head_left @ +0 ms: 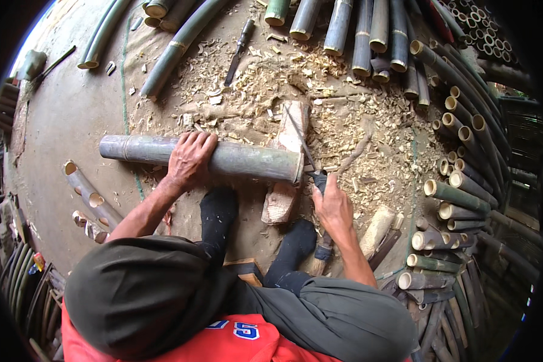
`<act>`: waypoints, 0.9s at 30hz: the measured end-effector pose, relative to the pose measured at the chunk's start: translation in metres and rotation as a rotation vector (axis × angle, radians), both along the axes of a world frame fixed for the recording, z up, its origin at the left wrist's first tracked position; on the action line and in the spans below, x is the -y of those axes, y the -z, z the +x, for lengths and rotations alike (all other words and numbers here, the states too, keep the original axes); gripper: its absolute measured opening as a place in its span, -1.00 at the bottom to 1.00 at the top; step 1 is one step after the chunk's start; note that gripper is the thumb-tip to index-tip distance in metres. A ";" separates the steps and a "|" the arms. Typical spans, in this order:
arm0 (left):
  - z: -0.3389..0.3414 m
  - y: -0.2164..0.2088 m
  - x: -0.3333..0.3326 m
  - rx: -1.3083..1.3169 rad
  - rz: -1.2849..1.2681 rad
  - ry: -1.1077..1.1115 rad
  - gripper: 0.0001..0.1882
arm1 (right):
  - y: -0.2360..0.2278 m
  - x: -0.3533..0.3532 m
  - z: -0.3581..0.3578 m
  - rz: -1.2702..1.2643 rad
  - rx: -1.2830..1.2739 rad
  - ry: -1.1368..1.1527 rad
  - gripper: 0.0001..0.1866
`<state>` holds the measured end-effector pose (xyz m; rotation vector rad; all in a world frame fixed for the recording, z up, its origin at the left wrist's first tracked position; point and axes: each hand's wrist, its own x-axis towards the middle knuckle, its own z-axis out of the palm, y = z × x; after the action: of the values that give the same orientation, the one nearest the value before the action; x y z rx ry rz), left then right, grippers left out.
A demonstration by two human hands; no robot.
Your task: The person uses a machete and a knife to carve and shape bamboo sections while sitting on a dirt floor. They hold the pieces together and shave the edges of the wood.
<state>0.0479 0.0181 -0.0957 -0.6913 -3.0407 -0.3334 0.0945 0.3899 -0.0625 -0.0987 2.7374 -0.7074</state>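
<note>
A thick grey-green bamboo tube (250, 161) lies across a pale wooden block (279, 205), its cut end pointing right. My left hand (192, 158) is wrapped over the tube from above, near its middle, and grips it. Just beyond the cut end, my right hand (333, 208) is closed round the dark wrapped handle of a knife (320, 178). The thin blade points away from me, slanting left close by the tube's end. Whether it touches the rim, I cannot tell. My feet in dark socks rest on the near side of the tube.
Shavings (344, 114) cover the ground around the block. A chisel-like tool (239, 53) lies beyond the tube. Bamboo lengths (339, 27) line the far side, and stacked tubes (458, 190) fill the right. At left lies a notched bamboo piece (93, 196); a brush-like tool (321, 253) lies near my right forearm.
</note>
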 end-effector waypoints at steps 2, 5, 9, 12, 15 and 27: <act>0.006 0.001 -0.004 -0.071 0.047 -0.025 -0.13 | -0.027 0.006 0.002 -0.120 -0.047 0.018 -0.64; 0.011 0.012 -0.005 -0.189 0.016 -0.033 -0.12 | -0.047 0.020 0.002 -0.296 -0.279 0.002 -0.63; 0.014 0.013 -0.007 -0.170 0.011 -0.047 -0.11 | -0.008 0.014 0.008 -0.095 0.039 0.062 -0.68; 0.018 0.018 -0.004 -0.213 -0.029 -0.032 -0.11 | 0.004 0.004 0.003 0.043 0.088 0.059 -0.69; 0.020 0.017 -0.006 -0.206 -0.001 -0.071 -0.13 | -0.030 0.015 0.000 -0.132 -0.050 0.034 -0.68; 0.008 -0.026 -0.011 0.205 0.008 -0.118 0.23 | -0.027 0.011 0.001 -0.139 -0.026 0.017 -0.61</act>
<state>0.0558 0.0286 -0.0693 -0.5039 -3.2524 -0.4393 0.0951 0.3787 -0.0358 -0.1168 2.7147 -0.9065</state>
